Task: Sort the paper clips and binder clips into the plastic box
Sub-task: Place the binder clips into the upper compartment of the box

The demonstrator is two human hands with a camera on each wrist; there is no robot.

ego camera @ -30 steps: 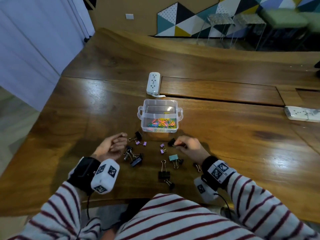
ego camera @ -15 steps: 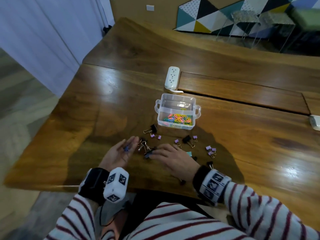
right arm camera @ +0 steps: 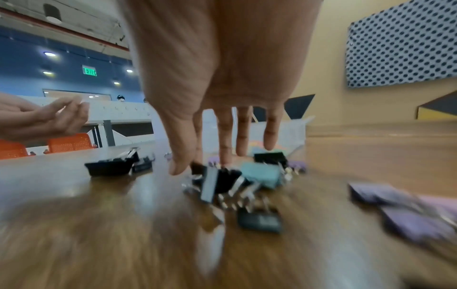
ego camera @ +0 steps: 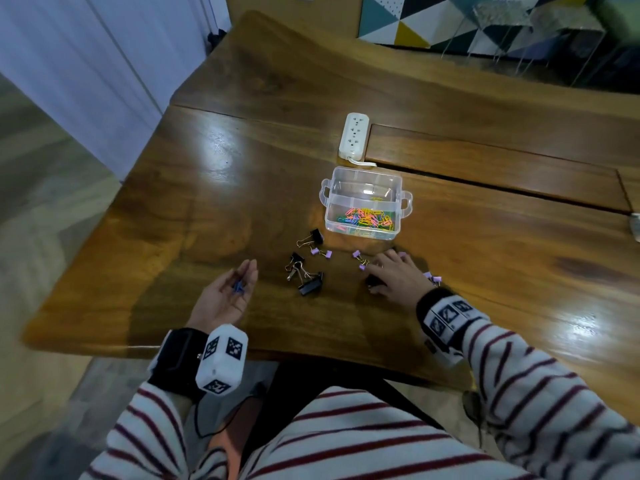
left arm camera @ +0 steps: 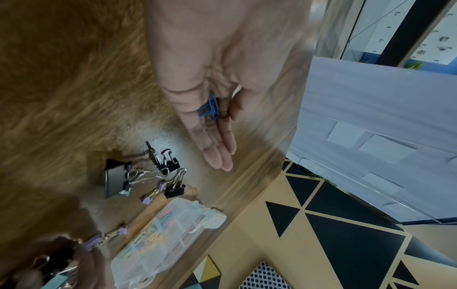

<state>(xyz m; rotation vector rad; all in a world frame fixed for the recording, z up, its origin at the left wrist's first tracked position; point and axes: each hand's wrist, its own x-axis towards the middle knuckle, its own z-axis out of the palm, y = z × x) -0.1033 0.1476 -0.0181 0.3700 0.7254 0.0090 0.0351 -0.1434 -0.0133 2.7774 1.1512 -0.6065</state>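
Note:
The clear plastic box (ego camera: 363, 183) stands mid-table, with coloured paper clips (ego camera: 369, 218) in its near compartment. My left hand (ego camera: 242, 282) lies palm up, fingers straight, and blue paper clips (left arm camera: 209, 107) rest on the left hand (left arm camera: 217, 136). Right of it, black binder clips (ego camera: 310, 287) and small purple binder clips (ego camera: 320, 252) lie loose. My right hand (ego camera: 381, 268) is palm down in front of the box. In the right wrist view the right hand (right arm camera: 222, 158) has spread, straight fingers touching a black binder clip (right arm camera: 217, 179) beside a teal one (right arm camera: 262, 175).
A white power strip (ego camera: 354, 135) lies just behind the box on the wooden table (ego camera: 207, 202). More purple clips (ego camera: 433, 277) lie right of my right hand. The table's near edge runs just under both wrists. A groove crosses the table behind the box.
My right hand moved right, from the black clips beside my left hand to the clips in front of the box. My left hand uncurled a second ago and stays palm up.

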